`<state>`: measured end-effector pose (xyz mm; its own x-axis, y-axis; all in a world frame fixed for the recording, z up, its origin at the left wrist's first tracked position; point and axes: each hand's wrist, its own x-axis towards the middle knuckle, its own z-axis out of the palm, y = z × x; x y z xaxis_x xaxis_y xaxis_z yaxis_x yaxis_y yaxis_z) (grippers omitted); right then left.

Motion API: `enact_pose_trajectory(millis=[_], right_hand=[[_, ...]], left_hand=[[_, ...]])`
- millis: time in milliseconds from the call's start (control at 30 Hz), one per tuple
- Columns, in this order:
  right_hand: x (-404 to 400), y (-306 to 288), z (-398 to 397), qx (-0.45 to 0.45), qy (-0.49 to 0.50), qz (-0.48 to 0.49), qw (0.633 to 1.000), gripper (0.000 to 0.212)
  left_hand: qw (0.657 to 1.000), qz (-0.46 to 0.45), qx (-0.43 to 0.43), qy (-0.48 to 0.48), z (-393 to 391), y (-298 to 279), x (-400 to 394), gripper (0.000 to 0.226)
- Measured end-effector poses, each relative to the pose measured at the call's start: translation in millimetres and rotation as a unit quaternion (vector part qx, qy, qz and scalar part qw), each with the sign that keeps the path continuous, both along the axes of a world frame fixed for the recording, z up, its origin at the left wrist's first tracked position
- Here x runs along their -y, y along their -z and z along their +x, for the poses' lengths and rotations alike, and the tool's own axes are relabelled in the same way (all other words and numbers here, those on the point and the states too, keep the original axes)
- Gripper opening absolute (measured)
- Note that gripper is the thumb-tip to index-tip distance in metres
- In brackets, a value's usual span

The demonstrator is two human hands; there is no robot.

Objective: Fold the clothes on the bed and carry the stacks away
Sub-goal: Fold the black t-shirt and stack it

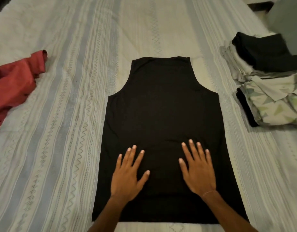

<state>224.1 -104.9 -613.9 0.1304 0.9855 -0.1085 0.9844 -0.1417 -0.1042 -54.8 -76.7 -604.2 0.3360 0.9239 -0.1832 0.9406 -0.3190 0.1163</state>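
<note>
A black sleeveless top [162,111] lies spread flat in the middle of the bed, neck end away from me. My left hand [127,174] rests palm down on its lower left part, fingers straight and spread. My right hand [197,169] lies flat on its lower right part in the same way. Neither hand grips any cloth. A crumpled red garment [14,81] lies at the bed's left side. At the right edge sits a stack of folded clothes [269,91], pale printed pieces with black ones on top and beneath.
The bed [64,131] is covered with a pale striped sheet with zigzag patterns. A dark shape shows at the top left corner. A grey surface [284,15] and a dark gap lie past the bed's far right corner.
</note>
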Motion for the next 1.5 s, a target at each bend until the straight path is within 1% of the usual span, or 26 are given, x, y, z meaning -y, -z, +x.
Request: enact_pose_trajectory(millis=[100, 167, 200, 233, 267, 300, 333, 367, 400, 500, 600, 667, 767, 833, 867, 933, 967, 1000, 1033, 1100, 1167, 1267, 1367, 1433, 1500], right_hand=[[30.3, -5.3, 39.4, 0.01, 0.088, -0.011, 0.996, 0.067], [45.5, -13.8, 32.1, 0.016, 0.141, -0.007, 0.99, 0.069], [50.8, -18.4, 18.2, 0.014, 0.138, 0.003, 0.99, 0.069], [55.7, -19.0, -1.5, 0.006, 0.099, 0.015, 0.995, 0.069], [62.7, -19.3, -24.5, -0.008, 0.029, 0.015, 0.999, 0.067], [73.9, -17.4, -46.8, -0.017, -0.051, 0.013, 0.998, 0.063], [79.5, -14.9, -58.6, -0.024, -0.108, 0.003, 0.994, 0.061], [96.4, -10.6, -60.8, -0.033, -0.123, -0.01, 0.992, 0.059], [103.6, -7.3, -52.3, -0.04, -0.108, -0.017, 0.993, 0.059], [136.0, -5.7, -2.0, -0.023, -0.007, -0.016, 1.0, 0.061], [166.2, -11.7, 41.4, 0.005, 0.094, -0.034, 0.995, 0.066], [182.9, -14.9, 54.4, 0.003, 0.138, -0.041, 0.99, 0.07], [189.7, -16.8, 52.3, 0.014, 0.169, -0.04, 0.985, 0.074], [178.1, -24.1, 35.6, 0.014, 0.187, -0.001, 0.982, 0.075], [171.8, -25.6, 23.2, 0.005, 0.154, 0.017, 0.988, 0.074], [167.4, -24.9, -4.8, -0.012, 0.004, 0.028, 1.0, 0.069], [170.7, -19.9, -13.3, -0.015, -0.056, 0.02, 0.998, 0.066], [178.0, -14.4, -14.7, -0.017, -0.066, 0.006, 0.998, 0.064], [186.2, -10.0, -10.7, -0.018, -0.028, 0.0, 0.999, 0.065], [200.9, -4.5, 3.0, -0.016, 0.1, 0.011, 0.995, 0.069], [218.7, -5.7, 17.6, -0.006, 0.175, 0.007, 0.985, 0.073], [235.4, -11.1, 29.5, -0.025, 0.239, -0.004, 0.971, 0.075], [240.6, -15.2, 29.0, -0.046, 0.257, -0.007, 0.965, 0.075], [235.2, -22.5, 31.3, -0.059, 0.278, 0.031, 0.958, 0.071], [222.5, -33.9, 35.2, -0.069, 0.292, 0.091, 0.949, 0.058]], left_hand=[[0.998, -0.02, -0.043, -0.04, -22.4, -1.1, 20.2, 0.084], [0.996, -0.038, -0.067, -0.036, -16.5, -7.7, 31.2, 0.092], [0.997, -0.041, -0.062, -0.025, -6.7, -11.2, 35.4, 0.094], [0.998, -0.033, -0.053, 0.001, 5.3, -12.6, 40.1, 0.095], [0.998, -0.031, -0.039, 0.031, 18.0, -14.0, 46.6, 0.095], [0.998, -0.033, -0.025, 0.051, 28.1, -13.7, 57.2, 0.092], [0.997, -0.039, -0.016, 0.058, 34.0, -13.8, 63.0, 0.089], [0.998, -0.04, -0.018, 0.053, 32.1, -12.2, 80.1, 0.088], [0.998, -0.038, -0.024, 0.036, 24.2, -10.0, 88.4, 0.087], [0.999, -0.022, -0.025, -0.02, -21.3, -8.6, 115.9, 0.091], [0.996, -0.024, -0.037, -0.081, -63.6, -8.7, 130.0, 0.097], [0.992, -0.036, -0.049, -0.111, -76.4, -10.0, 139.3, 0.099], [0.99, -0.038, -0.051, -0.125, -76.0, -12.0, 146.6, 0.099], [0.995, -0.024, -0.044, -0.086, -66.0, -18.1, 145.0, 0.097], [0.998, -0.019, -0.037, -0.04, -58.7, -19.3, 145.0, 0.095], [0.998, -0.022, -0.018, 0.055, -44.4, -17.2, 145.5, 0.088], [0.997, -0.03, -0.01, 0.071, -40.3, -14.6, 146.8, 0.084], [0.998, -0.033, -0.004, 0.062, -40.2, -10.3, 149.9, 0.082], [0.999, -0.028, 0.0, 0.036, -44.1, -6.4, 153.6, 0.08], [1.0, -0.014, 0.003, -0.021, -58.0, -2.2, 158.7, 0.081], [0.999, -0.023, -0.006, -0.044, -68.9, -2.6, 166.8, 0.082], [0.997, -0.042, -0.007, -0.067, -70.5, -8.9, 171.6, 0.084], [0.995, -0.063, -0.024, -0.07, -62.4, -17.3, 167.7, 0.089], [0.997, -0.054, -0.028, -0.042, -47.6, -23.8, 162.9, 0.09], [0.999, -0.042, -0.016, -0.004, -25.4, -28.7, 159.3, 0.085]])
